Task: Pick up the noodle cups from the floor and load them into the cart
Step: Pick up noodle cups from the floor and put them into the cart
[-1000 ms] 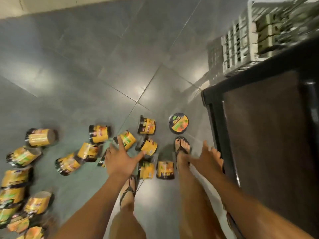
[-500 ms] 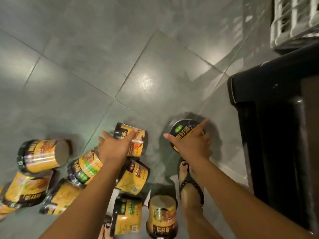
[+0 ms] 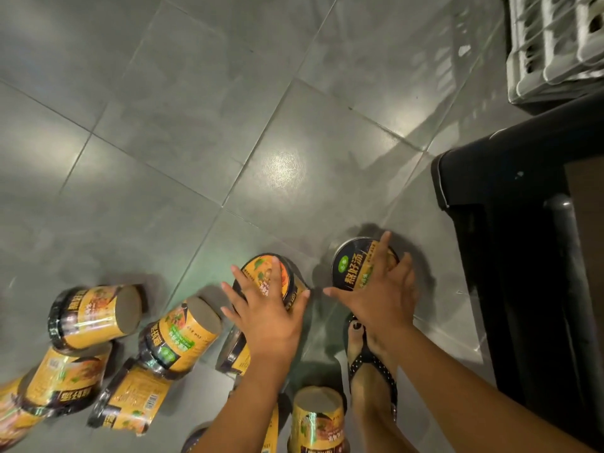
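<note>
Two hands splayed, fingers straight: left hand [image 3: 266, 313] atop orange-lidded cup [image 3: 256, 269], right hand [image 3: 382, 299] atop dark-lidded cup [image 3: 349, 271].

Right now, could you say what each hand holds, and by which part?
Nothing gripped yet: left hand spread over the orange-lidded cup, right hand over the black-lidded cup, at their lids.

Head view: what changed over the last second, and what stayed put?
Both hands came down from the air onto cups. The left hand now lies spread over a cup that lay on its side before and now shows its lid. The right hand reached forward onto the upright cup beside the black cart. The other cups still lie on the floor.
</note>
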{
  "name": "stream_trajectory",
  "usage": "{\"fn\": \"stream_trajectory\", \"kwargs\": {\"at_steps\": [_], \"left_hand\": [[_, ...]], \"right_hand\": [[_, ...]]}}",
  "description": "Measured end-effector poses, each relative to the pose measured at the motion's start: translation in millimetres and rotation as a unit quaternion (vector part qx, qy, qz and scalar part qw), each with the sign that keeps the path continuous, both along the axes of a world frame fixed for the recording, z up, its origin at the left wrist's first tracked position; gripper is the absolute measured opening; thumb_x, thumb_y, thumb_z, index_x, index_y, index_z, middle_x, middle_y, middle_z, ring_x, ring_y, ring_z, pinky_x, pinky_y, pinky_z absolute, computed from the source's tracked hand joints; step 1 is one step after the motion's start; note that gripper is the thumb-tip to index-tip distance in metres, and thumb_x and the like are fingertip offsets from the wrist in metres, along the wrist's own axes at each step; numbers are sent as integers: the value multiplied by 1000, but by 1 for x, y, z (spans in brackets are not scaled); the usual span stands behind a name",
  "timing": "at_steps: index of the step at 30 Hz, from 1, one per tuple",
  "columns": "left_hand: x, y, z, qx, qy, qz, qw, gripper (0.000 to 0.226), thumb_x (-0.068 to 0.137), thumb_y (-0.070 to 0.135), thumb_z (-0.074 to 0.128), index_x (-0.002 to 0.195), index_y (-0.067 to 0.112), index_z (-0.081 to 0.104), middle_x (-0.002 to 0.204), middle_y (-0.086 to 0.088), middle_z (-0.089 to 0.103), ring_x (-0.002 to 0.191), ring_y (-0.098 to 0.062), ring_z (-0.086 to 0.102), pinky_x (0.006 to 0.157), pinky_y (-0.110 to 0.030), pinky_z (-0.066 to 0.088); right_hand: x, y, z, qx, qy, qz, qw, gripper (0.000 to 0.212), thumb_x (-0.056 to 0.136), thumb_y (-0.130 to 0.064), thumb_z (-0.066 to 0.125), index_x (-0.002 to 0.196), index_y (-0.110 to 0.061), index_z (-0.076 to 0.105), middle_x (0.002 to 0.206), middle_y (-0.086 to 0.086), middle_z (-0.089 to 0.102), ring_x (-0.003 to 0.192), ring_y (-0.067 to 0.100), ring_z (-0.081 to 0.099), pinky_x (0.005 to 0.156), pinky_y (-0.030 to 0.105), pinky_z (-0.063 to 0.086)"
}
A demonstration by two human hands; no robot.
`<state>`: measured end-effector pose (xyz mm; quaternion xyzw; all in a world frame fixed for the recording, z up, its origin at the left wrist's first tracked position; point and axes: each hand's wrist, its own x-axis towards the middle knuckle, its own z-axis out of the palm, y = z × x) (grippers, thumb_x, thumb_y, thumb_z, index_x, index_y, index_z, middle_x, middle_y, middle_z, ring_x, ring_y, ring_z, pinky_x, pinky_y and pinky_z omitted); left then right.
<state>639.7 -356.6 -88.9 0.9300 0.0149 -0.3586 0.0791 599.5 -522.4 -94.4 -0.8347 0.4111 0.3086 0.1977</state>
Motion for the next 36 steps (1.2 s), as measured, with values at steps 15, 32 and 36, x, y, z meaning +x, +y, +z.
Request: {"fn": "stream_trajectory", "kwargs": {"at_steps": [15, 32, 36], "left_hand": [[17, 0, 2, -28, 26, 98, 994, 91, 73, 85, 23, 150, 46, -6, 148, -19, 17, 131, -45, 26, 108, -51, 29], [45, 63, 322, -58, -53, 147, 986, 112, 64, 86, 52, 152, 41, 1, 142, -13, 20, 133, -35, 17, 112, -49, 27], [42, 76, 436, -8, -75, 175, 982, 113, 63, 92, 44, 153, 40, 0, 147, -21, 18, 136, -39, 22, 112, -49, 28]], "right_hand": [[-22, 1, 8, -10, -77, -3, 997, 135, 59, -73, 71, 149, -30, -19, 133, 16, 29, 121, 29, 35, 98, 38, 43], [29, 36, 299, -29, -168, 146, 974, 121, 54, -87, 48, 155, -29, 13, 100, 15, 45, 90, 31, 47, 73, 38, 51], [54, 45, 415, 51, -86, 198, 975, 120, 62, -85, 52, 148, -42, -20, 119, 8, 33, 113, 24, 32, 99, 36, 35]]}}
